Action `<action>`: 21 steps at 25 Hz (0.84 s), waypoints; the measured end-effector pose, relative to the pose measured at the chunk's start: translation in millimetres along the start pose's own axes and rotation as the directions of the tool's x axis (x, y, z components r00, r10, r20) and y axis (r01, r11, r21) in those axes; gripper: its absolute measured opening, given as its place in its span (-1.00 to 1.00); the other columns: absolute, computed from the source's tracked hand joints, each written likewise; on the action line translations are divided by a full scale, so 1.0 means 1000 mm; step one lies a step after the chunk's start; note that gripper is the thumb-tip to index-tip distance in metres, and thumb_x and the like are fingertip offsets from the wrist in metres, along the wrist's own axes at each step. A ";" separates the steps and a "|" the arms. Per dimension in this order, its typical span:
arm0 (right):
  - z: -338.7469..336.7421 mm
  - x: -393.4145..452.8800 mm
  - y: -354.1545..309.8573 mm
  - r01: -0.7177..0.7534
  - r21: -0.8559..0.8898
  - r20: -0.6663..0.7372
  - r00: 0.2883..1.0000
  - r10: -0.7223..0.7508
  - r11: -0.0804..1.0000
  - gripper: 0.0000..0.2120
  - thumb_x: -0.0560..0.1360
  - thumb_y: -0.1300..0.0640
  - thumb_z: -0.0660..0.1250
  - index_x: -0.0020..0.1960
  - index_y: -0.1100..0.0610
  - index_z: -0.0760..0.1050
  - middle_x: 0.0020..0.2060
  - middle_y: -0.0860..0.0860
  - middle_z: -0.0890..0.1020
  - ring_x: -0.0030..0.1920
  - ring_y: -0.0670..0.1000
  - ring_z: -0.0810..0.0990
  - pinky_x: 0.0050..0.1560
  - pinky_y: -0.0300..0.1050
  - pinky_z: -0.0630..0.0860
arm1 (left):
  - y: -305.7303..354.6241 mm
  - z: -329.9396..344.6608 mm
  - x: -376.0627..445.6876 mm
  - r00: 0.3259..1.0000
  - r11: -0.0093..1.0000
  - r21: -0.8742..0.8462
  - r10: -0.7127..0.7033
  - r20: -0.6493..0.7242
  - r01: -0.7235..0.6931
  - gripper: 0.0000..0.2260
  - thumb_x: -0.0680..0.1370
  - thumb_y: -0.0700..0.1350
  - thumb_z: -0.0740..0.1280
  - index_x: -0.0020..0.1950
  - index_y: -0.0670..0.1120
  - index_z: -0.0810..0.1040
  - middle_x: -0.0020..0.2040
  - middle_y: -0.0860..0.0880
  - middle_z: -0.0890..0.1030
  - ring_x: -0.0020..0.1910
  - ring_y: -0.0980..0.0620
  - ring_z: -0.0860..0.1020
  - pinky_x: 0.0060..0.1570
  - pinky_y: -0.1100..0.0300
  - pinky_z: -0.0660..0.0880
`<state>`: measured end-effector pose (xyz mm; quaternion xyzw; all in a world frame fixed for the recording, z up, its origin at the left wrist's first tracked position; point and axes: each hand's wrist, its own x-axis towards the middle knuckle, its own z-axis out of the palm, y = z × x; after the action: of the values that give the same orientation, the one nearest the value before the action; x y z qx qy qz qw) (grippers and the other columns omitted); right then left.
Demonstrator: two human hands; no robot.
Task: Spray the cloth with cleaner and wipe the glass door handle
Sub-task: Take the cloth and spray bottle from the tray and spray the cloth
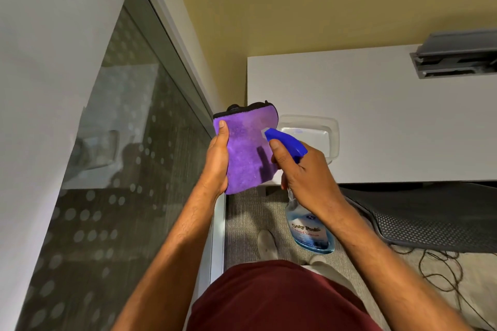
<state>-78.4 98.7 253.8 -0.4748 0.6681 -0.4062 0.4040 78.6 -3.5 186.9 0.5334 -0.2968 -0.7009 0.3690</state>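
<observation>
- While the glass door (pixel 113 169) fills the left side with its dotted frosted pattern, no handle on it can be made out from this angle.
- White desk (pixel 376 121) stands to the right, against a yellow wall (pixel 295 2), with a grey hatch (pixel 457 54) open at its far corner.
- Dark mesh chair (pixel 430 217) sits under the desk's near edge, above grey carpet (pixel 244 217) with loose cables (pixel 441 271).
- Clear plastic tray (pixel 322 129) rests on the desk just behind the hands.
- Purple cloth (pixel 247 148) is held upright, folded, its face toward the nozzle.
- Spray bottle (pixel 309 231) of blue glass cleaner hangs below the right fist, its blue nozzle almost touching the cloth.
- Left hand (pixel 215 161) is clamped on the cloth's left edge, thumb in front.
- Right hand (pixel 304 172) is wrapped round the bottle's neck, index finger on the trigger.
</observation>
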 end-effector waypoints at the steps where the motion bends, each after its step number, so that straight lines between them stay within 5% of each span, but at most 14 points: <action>1: -0.001 0.000 0.001 0.000 0.003 0.002 1.000 0.000 1.000 -0.48 0.54 -0.39 0.15 0.08 0.01 0.60 -0.16 0.08 0.68 -0.45 -0.05 0.60 -0.20 -0.02 0.60 | 0.000 -0.001 0.000 1.000 1.000 -0.005 0.001 0.003 -0.001 -0.38 0.54 0.30 0.22 0.37 -0.14 0.56 0.17 -0.17 0.71 0.09 -0.13 0.71 0.22 -0.16 0.62; 3: -0.003 0.002 0.004 0.003 -0.001 -0.022 1.000 -0.003 1.000 -0.47 0.57 -0.36 0.17 0.18 0.04 0.59 -0.10 0.10 0.68 -0.42 -0.03 0.60 -0.20 -0.03 0.60 | 0.000 -0.001 0.001 1.000 1.000 -0.010 0.008 0.000 -0.008 -0.38 0.49 0.32 0.24 0.32 -0.11 0.59 0.15 -0.16 0.72 0.09 -0.14 0.71 0.25 -0.20 0.59; 9: -0.013 0.007 0.005 -0.065 -0.055 -0.096 0.994 0.059 0.996 -0.43 0.57 -0.35 0.14 -0.12 0.16 0.56 -0.33 0.15 0.64 -0.45 -0.01 0.61 -0.33 -0.15 0.54 | -0.004 -0.008 0.005 1.000 0.998 -0.055 0.006 -0.002 -0.006 -0.32 0.50 0.36 0.27 0.42 -0.10 0.54 0.29 -0.21 0.65 0.27 -0.27 0.62 0.34 -0.35 0.49; 13: -0.022 0.008 0.007 -0.069 0.010 -0.122 0.990 0.070 0.998 -0.48 0.57 -0.34 0.15 -0.14 0.10 0.54 -0.38 0.01 0.60 -0.49 -0.05 0.57 -0.35 -0.22 0.51 | 0.000 -0.016 0.009 1.000 0.995 -0.095 0.015 0.007 -0.014 -0.36 0.56 0.36 0.28 0.44 -0.08 0.54 0.33 -0.21 0.63 0.32 -0.28 0.59 0.36 -0.38 0.46; 17: -0.033 0.015 0.013 -0.105 0.089 -0.137 0.984 0.117 0.990 -0.51 0.61 -0.30 0.17 -0.10 0.09 0.59 -0.26 0.01 0.67 -0.49 0.00 0.57 -0.30 -0.09 0.54 | 0.005 -0.022 0.009 1.000 0.994 -0.109 0.018 -0.001 -0.018 -0.43 0.60 0.32 0.21 0.42 -0.05 0.55 0.32 -0.20 0.63 0.32 -0.29 0.59 0.34 -0.37 0.47; 21: -0.037 0.018 0.016 -0.145 0.093 -0.161 0.974 0.158 0.985 -0.38 0.53 -0.40 0.13 -0.19 0.16 0.54 -0.43 0.03 0.59 -0.49 0.03 0.58 -0.30 -0.09 0.53 | 0.005 -0.024 0.007 1.000 0.993 -0.118 -0.004 0.005 0.004 -0.53 0.69 0.27 0.12 0.29 -0.02 0.61 0.17 -0.12 0.71 0.22 -0.22 0.65 0.25 -0.23 0.57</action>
<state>-121.5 90.9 248.7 -0.3698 0.7170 -0.4394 0.3951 101.5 -12.6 181.3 0.5095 -0.2546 -0.7193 0.3978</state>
